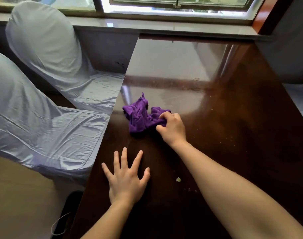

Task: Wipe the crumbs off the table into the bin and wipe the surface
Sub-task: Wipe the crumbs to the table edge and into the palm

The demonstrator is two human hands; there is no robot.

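Observation:
A crumpled purple cloth lies on the dark glossy table near its left edge. My right hand grips the cloth's right end, fingers closed on the fabric. My left hand rests flat on the table nearer to me, fingers spread, holding nothing. Small pale crumbs are scattered on the right side of the table, with one larger crumb by my right forearm and a flake farther back. A dark bin with a bag sits on the floor below the table's left edge, mostly hidden.
Two chairs in pale fabric covers stand close along the table's left side. A window sill and window run behind the table's far end. Another covered chair shows at the right edge.

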